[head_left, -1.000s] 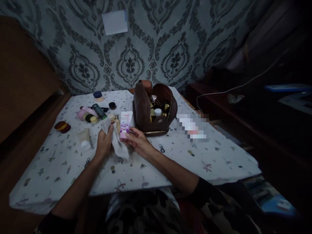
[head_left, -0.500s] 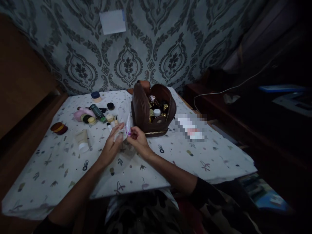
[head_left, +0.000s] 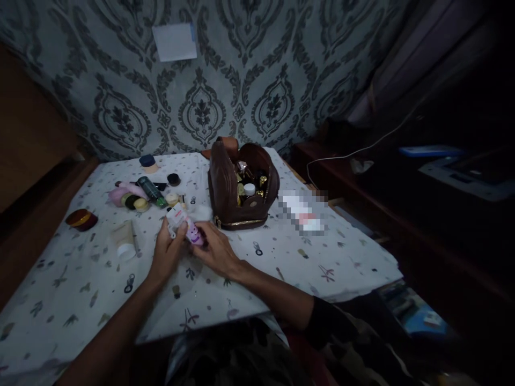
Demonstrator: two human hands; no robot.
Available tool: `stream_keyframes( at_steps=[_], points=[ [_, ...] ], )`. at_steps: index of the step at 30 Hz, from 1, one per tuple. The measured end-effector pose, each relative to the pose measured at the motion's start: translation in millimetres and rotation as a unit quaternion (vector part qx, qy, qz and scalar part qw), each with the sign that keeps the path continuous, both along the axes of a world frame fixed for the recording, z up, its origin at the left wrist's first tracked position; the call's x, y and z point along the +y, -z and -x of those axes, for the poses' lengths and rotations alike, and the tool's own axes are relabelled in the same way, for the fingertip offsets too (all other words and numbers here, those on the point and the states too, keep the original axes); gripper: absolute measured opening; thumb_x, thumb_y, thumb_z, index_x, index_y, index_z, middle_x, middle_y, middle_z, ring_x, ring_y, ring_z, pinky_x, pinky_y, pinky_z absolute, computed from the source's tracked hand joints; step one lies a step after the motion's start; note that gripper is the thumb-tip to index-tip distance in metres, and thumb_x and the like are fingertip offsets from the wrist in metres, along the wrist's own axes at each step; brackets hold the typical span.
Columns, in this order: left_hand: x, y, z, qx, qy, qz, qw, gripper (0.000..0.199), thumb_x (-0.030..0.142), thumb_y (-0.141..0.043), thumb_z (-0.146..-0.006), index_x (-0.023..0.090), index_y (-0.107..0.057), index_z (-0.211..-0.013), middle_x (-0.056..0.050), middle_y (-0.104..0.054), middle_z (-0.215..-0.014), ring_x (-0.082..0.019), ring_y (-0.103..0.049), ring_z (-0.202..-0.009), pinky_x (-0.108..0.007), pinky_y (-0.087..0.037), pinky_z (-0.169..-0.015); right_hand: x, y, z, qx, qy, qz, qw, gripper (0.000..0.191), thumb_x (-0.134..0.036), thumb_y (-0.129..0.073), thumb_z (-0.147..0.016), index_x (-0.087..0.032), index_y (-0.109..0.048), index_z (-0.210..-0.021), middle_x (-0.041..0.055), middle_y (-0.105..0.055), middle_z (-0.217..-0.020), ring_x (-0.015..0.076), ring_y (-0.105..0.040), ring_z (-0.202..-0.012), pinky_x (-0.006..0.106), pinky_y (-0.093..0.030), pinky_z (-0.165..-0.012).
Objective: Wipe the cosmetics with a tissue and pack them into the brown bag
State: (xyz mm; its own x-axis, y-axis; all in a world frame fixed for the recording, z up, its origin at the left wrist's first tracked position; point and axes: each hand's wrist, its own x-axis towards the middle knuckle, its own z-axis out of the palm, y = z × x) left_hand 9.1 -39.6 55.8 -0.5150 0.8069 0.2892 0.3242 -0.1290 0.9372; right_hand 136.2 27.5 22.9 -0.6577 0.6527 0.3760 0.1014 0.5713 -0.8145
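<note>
A small white and purple package (head_left: 188, 226) is held between both hands over the near-middle of the table. My left hand (head_left: 166, 249) grips its white end, thumb on top. The fingers of my right hand (head_left: 217, 247) close round its purple end. Just behind the hands stands an open brown bag (head_left: 223, 182) with several bottles and a white-lidded jar (head_left: 249, 189) inside. Left of the hands lie a dark green bottle (head_left: 152, 191), a yellow-lidded jar (head_left: 141, 204) and a beige tube (head_left: 124, 239).
A patterned white cloth (head_left: 249, 279) covers the table. An amber jar (head_left: 81, 219) sits at the left, a blue-lidded jar (head_left: 148, 163) and a black lid (head_left: 173, 179) at the back. Right of the bag lies a blurred-out item (head_left: 303, 213). A cable (head_left: 354, 156) runs behind it.
The package has turned in my hands, so its white and purple face now shows. Both hands have shifted slightly left and down in view, and the whole scene has moved left.
</note>
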Motion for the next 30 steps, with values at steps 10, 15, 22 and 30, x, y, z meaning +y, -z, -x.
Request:
stream_keyframes(
  at_steps=[10, 15, 22, 30],
  points=[
    [-3, -10.2, -12, -0.074, -0.032, 0.003, 0.997, 0.043, 0.053, -0.051, -0.092, 0.016, -0.066, -0.106, -0.005, -0.070, -0.092, -0.019, -0.063, -0.085, -0.027, -0.050, -0.077, 17, -58.5, -65, 0.181, 0.014, 0.262, 0.948, 0.027, -0.033, -0.073, -0.078, -0.022, -0.059, -0.098, 0.0005, -0.065, -0.086, 0.0128, -0.060, -0.071, 0.024, -0.051, -0.059],
    [12, -39.8, -40, 0.095, 0.186, 0.071, 0.975, 0.044, 0.043, -0.056, -0.092, 0.021, -0.060, -0.129, -0.004, -0.071, -0.090, -0.022, -0.066, -0.082, -0.031, -0.054, -0.078, 50, -109.0, -132, 0.215, 0.141, 0.097, 0.961, 0.021, -0.031, -0.073, -0.083, -0.025, -0.064, -0.100, 0.0000, -0.065, -0.087, 0.0116, -0.059, -0.064, 0.024, -0.052, -0.054],
    [51, -45.4, -70, 0.174, 0.291, 0.102, 0.935, 0.048, 0.030, -0.051, -0.091, 0.020, -0.046, -0.138, -0.002, -0.070, -0.082, -0.020, -0.067, -0.067, -0.029, -0.054, -0.064, 91, -146.9, -158, 0.151, 0.172, -0.071, 0.971, 0.029, -0.026, -0.074, -0.083, -0.032, -0.070, -0.111, 0.0007, -0.066, -0.094, 0.0152, -0.062, -0.072, 0.031, -0.057, -0.064],
    [47, -1.0, -62, 0.288, 0.289, 0.019, 0.913, 0.085, 0.007, -0.043, -0.069, 0.027, -0.030, -0.151, -0.005, -0.069, -0.124, -0.024, -0.070, -0.103, -0.031, -0.057, -0.083, 127, -147.7, -149, 0.019, 0.069, -0.168, 0.983, 0.040, -0.028, -0.076, -0.082, -0.036, -0.065, -0.120, -0.0004, -0.067, -0.111, 0.0183, -0.066, -0.099, 0.031, -0.061, -0.077]
  ],
)
